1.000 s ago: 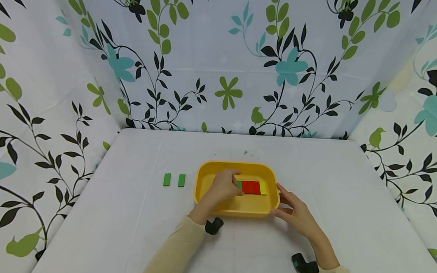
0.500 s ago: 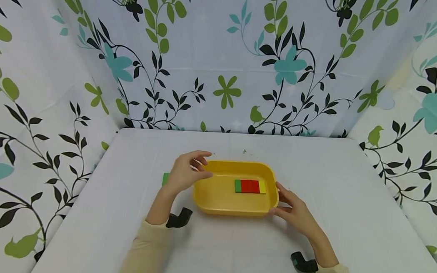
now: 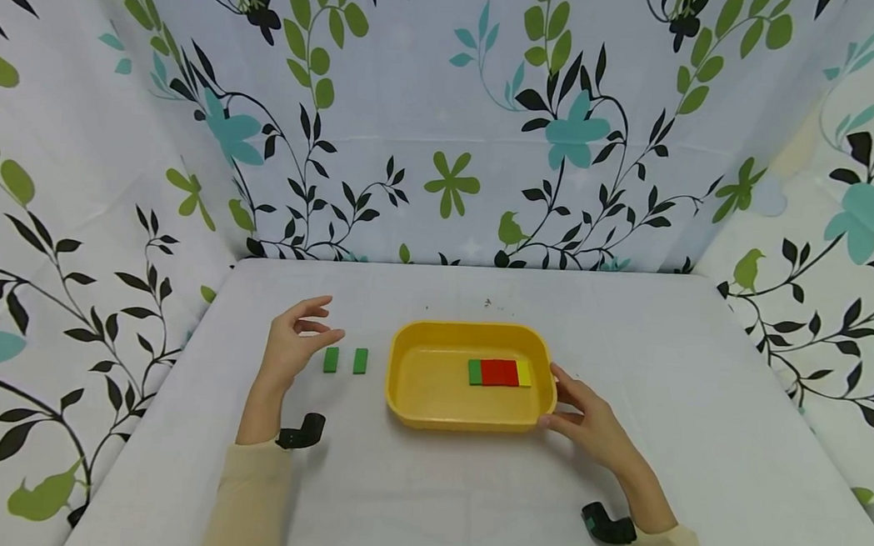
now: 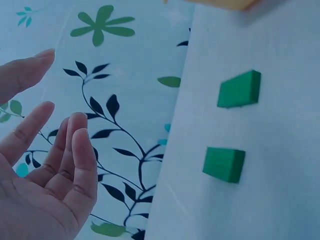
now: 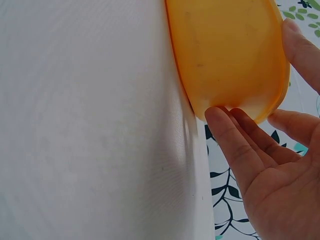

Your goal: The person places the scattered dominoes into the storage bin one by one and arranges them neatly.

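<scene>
In the head view, my left hand (image 3: 290, 347) hovers just left of two green blocks (image 3: 346, 360), its fingers loosely spread and holding nothing. The left wrist view shows the pair as thin wedge-like pieces, the nearer block (image 4: 223, 164) lying apart from the farther block (image 4: 240, 90). A shallow yellow tray (image 3: 430, 389) stands to their right. Inside it lies a row made of a green piece (image 3: 474, 372), a red piece (image 3: 500, 373) and a yellow piece (image 3: 524, 373), side by side. My right hand (image 3: 596, 429) holds the tray's right end, thumb and fingers curved against its wall.
A white cloth covers the table (image 3: 468, 509). Patterned curtains (image 3: 388, 95) with leaves and birds hang behind and at both sides. Small dark specks (image 3: 488, 303) lie beyond the tray. A black wrist mount (image 3: 302, 432) sits on the left wrist, another mount (image 3: 608, 524) on the right.
My left hand has lifted out of the tray, leaving the green piece beside the red one, and moved left past the two green blocks. The right hand stays at the tray.
</scene>
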Available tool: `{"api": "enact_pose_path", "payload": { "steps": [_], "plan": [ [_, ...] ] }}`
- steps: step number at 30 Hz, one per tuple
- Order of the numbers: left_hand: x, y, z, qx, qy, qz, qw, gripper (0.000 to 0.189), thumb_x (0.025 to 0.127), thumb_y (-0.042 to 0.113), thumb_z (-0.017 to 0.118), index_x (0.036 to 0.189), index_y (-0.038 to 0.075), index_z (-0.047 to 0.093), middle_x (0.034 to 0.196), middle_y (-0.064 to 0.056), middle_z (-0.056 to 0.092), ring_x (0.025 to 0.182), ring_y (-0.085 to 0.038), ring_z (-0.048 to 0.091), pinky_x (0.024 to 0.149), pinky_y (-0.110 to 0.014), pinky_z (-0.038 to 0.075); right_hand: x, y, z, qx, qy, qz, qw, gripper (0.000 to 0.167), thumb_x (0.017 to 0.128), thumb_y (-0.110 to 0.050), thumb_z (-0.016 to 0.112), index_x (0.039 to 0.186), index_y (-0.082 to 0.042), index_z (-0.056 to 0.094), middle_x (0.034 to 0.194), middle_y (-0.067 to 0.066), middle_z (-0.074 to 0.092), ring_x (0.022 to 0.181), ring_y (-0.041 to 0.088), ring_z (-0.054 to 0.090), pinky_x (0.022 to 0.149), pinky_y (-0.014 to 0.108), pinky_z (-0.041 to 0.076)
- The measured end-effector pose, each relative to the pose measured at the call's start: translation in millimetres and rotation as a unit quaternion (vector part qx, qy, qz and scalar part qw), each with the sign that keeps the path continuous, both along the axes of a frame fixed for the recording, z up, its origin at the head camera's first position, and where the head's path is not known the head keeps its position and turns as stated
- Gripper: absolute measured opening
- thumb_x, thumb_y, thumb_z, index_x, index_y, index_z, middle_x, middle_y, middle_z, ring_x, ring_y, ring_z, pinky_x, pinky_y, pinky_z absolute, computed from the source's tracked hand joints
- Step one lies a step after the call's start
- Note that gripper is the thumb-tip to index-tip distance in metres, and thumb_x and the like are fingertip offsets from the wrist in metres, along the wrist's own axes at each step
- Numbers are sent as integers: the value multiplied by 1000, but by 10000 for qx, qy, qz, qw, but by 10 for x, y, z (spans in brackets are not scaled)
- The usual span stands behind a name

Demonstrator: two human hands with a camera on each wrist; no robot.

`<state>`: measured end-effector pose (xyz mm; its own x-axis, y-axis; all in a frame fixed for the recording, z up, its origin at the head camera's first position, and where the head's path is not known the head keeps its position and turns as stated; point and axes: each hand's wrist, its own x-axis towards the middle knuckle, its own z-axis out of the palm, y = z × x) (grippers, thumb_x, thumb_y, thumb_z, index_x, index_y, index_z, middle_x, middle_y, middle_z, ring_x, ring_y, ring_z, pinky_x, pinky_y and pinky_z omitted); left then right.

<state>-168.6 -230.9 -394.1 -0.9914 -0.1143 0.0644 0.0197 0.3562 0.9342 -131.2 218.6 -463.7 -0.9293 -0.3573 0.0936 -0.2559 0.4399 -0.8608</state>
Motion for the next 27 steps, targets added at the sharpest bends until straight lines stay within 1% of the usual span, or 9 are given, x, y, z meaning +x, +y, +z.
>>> {"api": "enact_pose_path", "payload": {
  "steps": [3,7,11,12,13,18,19,21,27],
  "plan": [
    [-7,-111,-115,-42,-270,85,9996,65,84,16,77,143,15,50,132,-15,50,97,-12,55,76,-15,48,-3,-1,-4,-10,17,16,10000,81,85,-19,75,153,-11,32,134,20,53,121,38,56,90,33,54],
    [-39,-244,-281,-81,-686,135,9975,73,84,15,77,149,16,42,141,-18,44,109,-22,54,77,-17,47,-1,-3,-8,-8,-1,28,10000,82,85,-20,75,153,-11,31,134,20,53,121,38,56,90,31,54],
    [-63,-334,-425,-26,-1070,15,9943,81,84,15,77,152,17,35,147,-18,38,117,-28,49,78,-20,46,5,-6,-4,24,-24,10,10000,82,85,-20,75,153,-11,31,134,20,53,121,38,56,89,31,54],
    [-51,-332,-413,7,-1158,-36,9933,81,84,13,76,153,16,33,148,-19,37,117,-29,47,77,-20,46,5,-6,-3,28,-22,8,10000,82,85,-20,75,153,-11,32,134,20,53,121,38,57,89,31,54],
    [-54,-345,-439,-23,-1206,-86,9927,82,84,13,76,153,16,33,149,-19,35,118,-30,47,78,-21,46,8,-6,-2,29,-21,8,10000,82,85,-20,75,153,-11,32,134,20,53,121,38,57,89,31,54],
    [-69,-375,-565,-375,-1349,-245,9899,83,81,10,78,152,13,35,150,-21,33,114,-30,46,78,-28,43,13,-6,-4,-6,-10,27,10000,81,85,-19,75,153,-10,32,134,21,53,121,39,56,89,31,54],
    [-88,-392,-633,-494,-1338,-263,9894,84,80,11,79,151,13,35,149,-21,34,112,-29,47,79,-29,42,15,-7,-4,-15,-15,31,10000,81,85,-19,75,153,-10,32,134,21,53,121,39,56,89,31,54],
    [-93,-389,-679,-616,-1358,-307,9883,86,78,8,80,151,11,36,147,-22,34,109,-28,47,78,-29,41,16,-8,1,-25,-21,37,10000,81,85,-19,75,153,-9,32,133,21,53,121,39,56,89,31,54],
    [-116,-388,-756,-776,-1266,-401,9881,87,73,1,80,149,9,39,141,-22,38,106,-26,46,77,-28,41,16,-8,18,10,15,2,10000,81,85,-19,75,153,-9,32,133,21,54,120,39,57,89,32,54]
  ]
}}
